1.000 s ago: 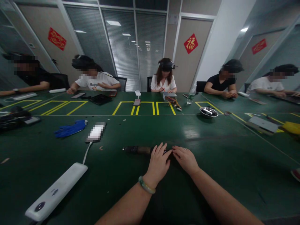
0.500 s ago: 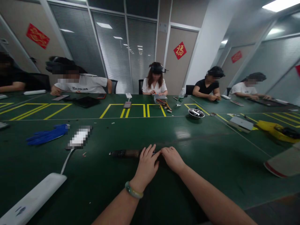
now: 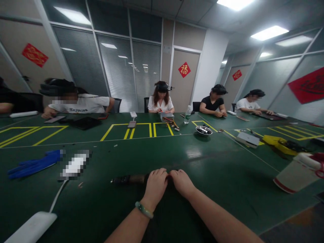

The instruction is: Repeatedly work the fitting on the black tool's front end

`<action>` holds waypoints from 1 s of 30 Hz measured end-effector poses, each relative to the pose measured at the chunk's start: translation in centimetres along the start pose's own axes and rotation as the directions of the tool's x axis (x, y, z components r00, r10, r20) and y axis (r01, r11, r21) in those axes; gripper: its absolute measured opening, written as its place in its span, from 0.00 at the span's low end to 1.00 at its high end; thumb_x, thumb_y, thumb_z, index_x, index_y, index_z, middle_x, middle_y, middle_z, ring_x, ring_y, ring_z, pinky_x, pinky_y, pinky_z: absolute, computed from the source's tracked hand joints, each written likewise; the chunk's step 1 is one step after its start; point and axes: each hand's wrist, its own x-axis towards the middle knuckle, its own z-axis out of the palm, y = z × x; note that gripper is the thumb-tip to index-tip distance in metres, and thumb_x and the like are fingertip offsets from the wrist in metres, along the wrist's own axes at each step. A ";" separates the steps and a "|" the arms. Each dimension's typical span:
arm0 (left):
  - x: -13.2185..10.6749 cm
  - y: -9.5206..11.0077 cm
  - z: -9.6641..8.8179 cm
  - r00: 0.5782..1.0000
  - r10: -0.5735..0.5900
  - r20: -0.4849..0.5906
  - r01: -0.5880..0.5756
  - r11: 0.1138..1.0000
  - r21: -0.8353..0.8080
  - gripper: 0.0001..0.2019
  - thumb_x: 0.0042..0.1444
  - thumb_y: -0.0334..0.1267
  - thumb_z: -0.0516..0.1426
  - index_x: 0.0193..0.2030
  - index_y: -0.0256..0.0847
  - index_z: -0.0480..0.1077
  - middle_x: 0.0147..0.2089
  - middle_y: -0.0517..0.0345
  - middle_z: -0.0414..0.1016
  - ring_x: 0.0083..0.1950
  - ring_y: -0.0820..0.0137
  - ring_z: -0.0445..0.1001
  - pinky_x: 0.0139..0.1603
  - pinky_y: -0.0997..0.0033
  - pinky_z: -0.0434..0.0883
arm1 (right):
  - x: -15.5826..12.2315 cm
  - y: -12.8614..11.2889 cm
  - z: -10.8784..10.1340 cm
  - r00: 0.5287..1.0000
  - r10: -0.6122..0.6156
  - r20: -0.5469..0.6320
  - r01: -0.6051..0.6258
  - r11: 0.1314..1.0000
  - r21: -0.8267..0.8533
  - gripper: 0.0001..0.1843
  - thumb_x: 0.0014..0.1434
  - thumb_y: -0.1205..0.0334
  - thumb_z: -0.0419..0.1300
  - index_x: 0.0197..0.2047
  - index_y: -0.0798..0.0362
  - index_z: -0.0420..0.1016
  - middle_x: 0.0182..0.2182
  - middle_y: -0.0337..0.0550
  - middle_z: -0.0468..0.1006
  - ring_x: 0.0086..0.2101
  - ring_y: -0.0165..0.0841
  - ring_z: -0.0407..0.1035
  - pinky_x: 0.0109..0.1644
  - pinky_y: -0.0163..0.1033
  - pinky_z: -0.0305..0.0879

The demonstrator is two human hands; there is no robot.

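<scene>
A dark, tube-shaped tool [image 3: 136,179] with a brownish middle and a small metal tip at its left end lies on the green table in front of me. My left hand [image 3: 157,182], wearing a jade-coloured bangle, is closed over the tool's right part from above. Close against it, my right hand [image 3: 181,182] has its fingers curled down at the tool's right end. Both hands cover that end, so its shape is hidden.
To the left lie a blue glove [image 3: 35,165], a phone [image 3: 74,165] on a white cable and a white power bank-like block [image 3: 34,226]. A metal bowl [image 3: 204,131], a bottle [image 3: 187,114] and a pale bin [image 3: 295,173] stand ahead and right. Several people sit opposite.
My left hand's fingers, spread flat before, have curled down over the tool. The right fingers have curled too. My view has tilted up, so everything sits lower.
</scene>
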 end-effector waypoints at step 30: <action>-0.6 -0.7 -0.4 1.000 0.010 -0.020 -0.012 0.994 -0.112 0.06 0.59 0.31 0.55 0.42 0.45 0.70 0.45 0.58 0.73 0.48 0.64 0.69 0.51 0.61 0.62 | -0.5 -0.9 -0.9 0.995 0.102 0.012 -0.103 0.994 0.048 0.09 0.66 0.70 0.51 0.45 0.51 0.70 0.37 0.39 0.78 0.37 0.32 0.71 0.45 0.38 0.56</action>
